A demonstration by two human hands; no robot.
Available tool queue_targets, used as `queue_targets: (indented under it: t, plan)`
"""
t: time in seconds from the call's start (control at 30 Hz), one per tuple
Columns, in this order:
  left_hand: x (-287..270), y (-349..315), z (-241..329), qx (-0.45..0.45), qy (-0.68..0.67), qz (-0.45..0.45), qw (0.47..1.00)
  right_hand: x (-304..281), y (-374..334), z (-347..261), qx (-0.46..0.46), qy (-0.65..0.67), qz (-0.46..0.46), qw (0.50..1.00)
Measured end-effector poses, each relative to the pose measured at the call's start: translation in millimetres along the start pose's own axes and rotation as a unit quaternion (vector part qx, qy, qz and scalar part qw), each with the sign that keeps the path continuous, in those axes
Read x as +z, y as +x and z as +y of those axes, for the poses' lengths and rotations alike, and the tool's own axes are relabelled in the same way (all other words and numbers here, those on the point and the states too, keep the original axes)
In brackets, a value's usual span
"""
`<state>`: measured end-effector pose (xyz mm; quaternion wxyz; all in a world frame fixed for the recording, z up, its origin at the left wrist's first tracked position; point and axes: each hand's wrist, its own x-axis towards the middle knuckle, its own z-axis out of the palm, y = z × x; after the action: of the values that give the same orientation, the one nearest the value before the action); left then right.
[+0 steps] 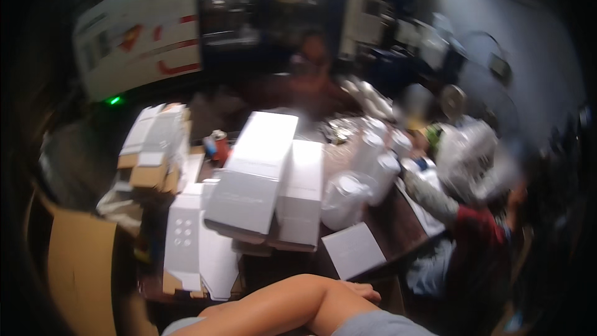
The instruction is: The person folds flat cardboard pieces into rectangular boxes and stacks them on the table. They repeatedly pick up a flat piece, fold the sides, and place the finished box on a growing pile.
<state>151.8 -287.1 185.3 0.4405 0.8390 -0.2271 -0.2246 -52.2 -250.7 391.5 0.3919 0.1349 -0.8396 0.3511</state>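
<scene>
My forearms cross at the lower edge, the right one bent in front of the left. Beyond the bent elbow my left hand shows in part, its fingers curled in; whatever lies under them is hidden. My right hand is out of the picture. Nearest to the left hand lies a white square box or panel on the dark table. Long white-and-grey cartons are stacked in front of me, with another white carton beside them. Left of the stack lie flat white carton blanks with round marks.
White plastic bottles stand in a cluster right of the cartons. More folded cartons are piled at left, above a brown cardboard box. A co-worker's grey sleeve reaches in beside a clear plastic bag. Another person is blurred across the table.
</scene>
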Motion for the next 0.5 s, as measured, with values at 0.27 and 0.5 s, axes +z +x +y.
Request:
queue_targets:
  t: [0.27,0.5]
  plan:
    - [19,-8,-19,-0.013,-0.055,0.138,0.989,-24,-21,-41,-0.03,-0.005,0.055,0.998]
    - [22,-58,-33,-0.025,-0.083,0.253,0.964,-49,-105,-38,0.06,-0.093,0.148,0.983]
